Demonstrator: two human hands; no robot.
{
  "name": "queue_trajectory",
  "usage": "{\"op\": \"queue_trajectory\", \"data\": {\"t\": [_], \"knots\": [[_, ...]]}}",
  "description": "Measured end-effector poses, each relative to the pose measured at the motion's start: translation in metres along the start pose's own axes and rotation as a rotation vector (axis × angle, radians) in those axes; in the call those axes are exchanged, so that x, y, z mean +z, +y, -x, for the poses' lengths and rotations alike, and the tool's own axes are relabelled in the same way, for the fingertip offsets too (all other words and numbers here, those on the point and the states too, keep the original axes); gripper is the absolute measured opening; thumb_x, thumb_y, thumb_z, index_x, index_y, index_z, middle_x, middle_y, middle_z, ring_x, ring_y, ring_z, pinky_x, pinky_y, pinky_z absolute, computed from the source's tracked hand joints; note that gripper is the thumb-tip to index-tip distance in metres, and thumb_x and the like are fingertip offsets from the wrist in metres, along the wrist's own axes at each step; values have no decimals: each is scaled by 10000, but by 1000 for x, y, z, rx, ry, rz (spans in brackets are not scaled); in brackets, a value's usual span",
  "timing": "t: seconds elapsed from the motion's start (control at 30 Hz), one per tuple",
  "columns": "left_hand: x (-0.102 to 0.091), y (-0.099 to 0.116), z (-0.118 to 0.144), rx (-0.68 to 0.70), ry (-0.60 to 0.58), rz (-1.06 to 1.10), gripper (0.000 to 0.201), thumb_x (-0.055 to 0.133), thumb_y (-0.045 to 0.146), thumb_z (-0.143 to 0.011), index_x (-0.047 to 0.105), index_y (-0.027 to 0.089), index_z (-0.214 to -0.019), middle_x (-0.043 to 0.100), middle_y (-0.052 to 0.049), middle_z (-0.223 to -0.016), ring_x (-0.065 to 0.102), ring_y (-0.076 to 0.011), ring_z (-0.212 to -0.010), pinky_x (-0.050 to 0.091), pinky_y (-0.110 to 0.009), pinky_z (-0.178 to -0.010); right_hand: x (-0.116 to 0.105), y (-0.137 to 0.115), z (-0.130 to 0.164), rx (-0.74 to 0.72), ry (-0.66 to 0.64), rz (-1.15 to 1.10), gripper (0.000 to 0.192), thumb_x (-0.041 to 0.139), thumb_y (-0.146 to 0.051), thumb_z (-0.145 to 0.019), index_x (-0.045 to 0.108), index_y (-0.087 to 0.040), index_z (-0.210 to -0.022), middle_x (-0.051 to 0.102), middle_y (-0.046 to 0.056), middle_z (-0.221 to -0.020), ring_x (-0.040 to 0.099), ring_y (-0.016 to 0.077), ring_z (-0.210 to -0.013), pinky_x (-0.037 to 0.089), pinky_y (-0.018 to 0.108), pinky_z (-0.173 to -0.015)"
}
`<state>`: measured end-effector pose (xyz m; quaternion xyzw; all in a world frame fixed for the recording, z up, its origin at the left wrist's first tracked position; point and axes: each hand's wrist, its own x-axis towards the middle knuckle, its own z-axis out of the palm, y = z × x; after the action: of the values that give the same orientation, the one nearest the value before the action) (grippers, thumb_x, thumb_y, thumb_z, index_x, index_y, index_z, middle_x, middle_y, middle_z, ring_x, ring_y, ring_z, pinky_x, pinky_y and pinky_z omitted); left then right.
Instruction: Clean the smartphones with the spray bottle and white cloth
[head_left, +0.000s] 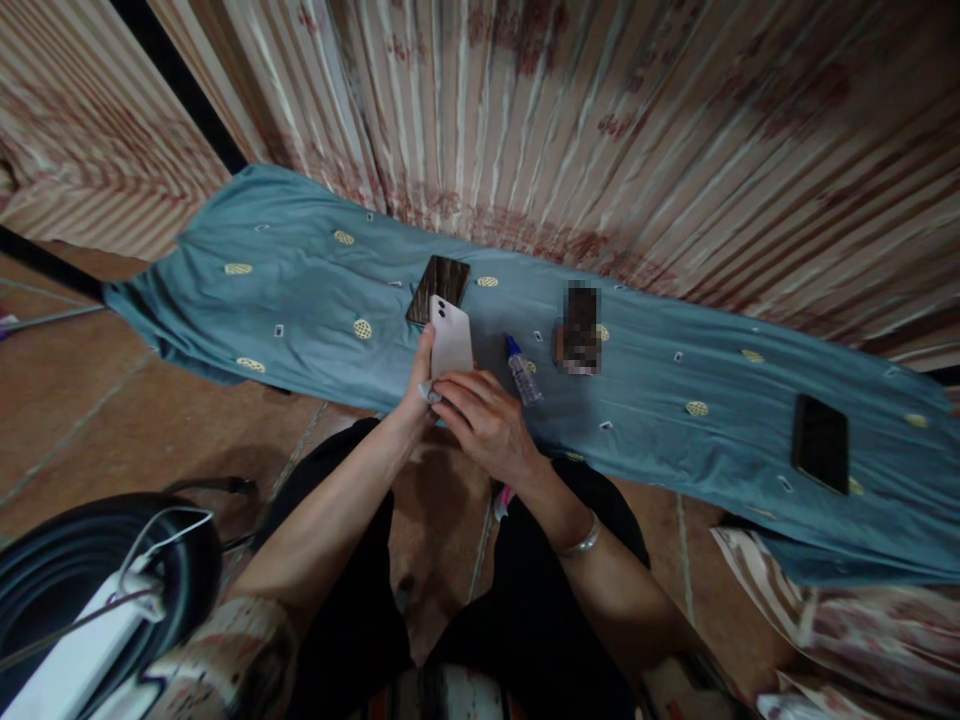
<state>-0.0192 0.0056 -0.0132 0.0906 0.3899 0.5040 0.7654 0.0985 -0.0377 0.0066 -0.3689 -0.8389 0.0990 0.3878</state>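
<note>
My left hand (417, 388) is closed round a white phone (452, 340), back side up, its two camera lenses at the top left corner. Across the phone's lower end lies my right hand (486, 415), fingers closed on a small whitish wad (429, 392), maybe cloth or tissue. Just behind the white phone is a dark, shiny, flat rectangular thing (442, 278), partly covered by it. To the right of my hands, a small clear bottle with a blue cap (523, 372) lies on the blue cloth (315, 300).
A dark phone (820, 445) lies at the cloth's right end. Another item (581, 330) is blurred out by pixels. Pleated curtains (600, 130) hang behind. At lower left, a white power strip (82, 645) rests by a coiled black hose or cable (45, 560).
</note>
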Motion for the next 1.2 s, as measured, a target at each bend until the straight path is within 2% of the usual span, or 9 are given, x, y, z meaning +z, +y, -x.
{"op": "queue_trajectory", "data": {"t": [0.1,0.17,0.33,0.5,0.67,0.77,0.9,1.1,1.2], "knots": [[13,11,7,81,90,-63,576,348,598,-964,707,153,-901,682,-68,-652,689,-170,-717,530,-232,-570,1,3,2,-23,25,36,224,516,-238,-997,710,-172,-1089,728,100,-1086,649,208,-1009,545,366,-961],[17,16,8,117,92,-70,611,288,581,-985,691,141,-856,665,-60,-612,670,-157,-652,505,-224,-534,1,6,4,-9,21,58,213,523,-236,-994,708,-182,-1084,725,94,-1081,645,211,-1009,546,366,-957],[15,23,5,185,27,4,596,271,543,-1004,676,124,-877,671,-36,-607,653,-148,-579,511,-228,-566,-1,12,7,39,7,54,207,520,-228,-991,709,-183,-1063,724,109,-1083,641,227,-1005,543,393,-946],[15,29,4,193,30,44,610,236,560,-996,673,158,-858,673,-56,-621,705,-190,-689,544,-252,-627,-1,21,8,73,-1,51,207,525,-256,-989,712,-207,-1065,732,93,-1077,660,217,-976,546,388,-931],[15,35,5,172,42,103,619,233,552,-993,683,125,-996,715,-92,-718,728,-234,-834,565,-306,-736,1,28,12,157,17,-26,185,567,-265,-968,711,-237,-1081,745,64,-1086,683,203,-1016,550,362,-949],[15,37,6,124,19,143,631,228,561,-987,677,120,-1034,711,-85,-700,726,-226,-780,571,-314,-720,2,31,13,184,44,-113,181,595,-269,-950,719,-235,-1076,756,61,-1082,701,193,-1021,564,341,-937],[15,37,6,104,18,167,616,231,567,-980,672,145,-896,688,-70,-632,715,-221,-715,581,-331,-692,4,34,13,223,78,-180,199,591,-268,-945,739,-250,-1078,762,57,-1097,712,188,-1036,568,344,-942],[10,31,4,112,1,96,553,429,646,-901,701,165,-922,719,-57,-679,707,-216,-682,553,-299,-629,5,37,13,247,78,-173,237,563,-245,-954,742,-263,-1108,755,53,-1137,700,182,-1081,558,347,-972],[11,27,7,141,13,70,520,398,587,-943,704,169,-905,714,-42,-679,670,-186,-622,528,-278,-609,6,39,13,249,92,-142,243,551,-246,-960,740,-269,-1111,752,44,-1141,696,179,-1085,555,350,-983]]}}
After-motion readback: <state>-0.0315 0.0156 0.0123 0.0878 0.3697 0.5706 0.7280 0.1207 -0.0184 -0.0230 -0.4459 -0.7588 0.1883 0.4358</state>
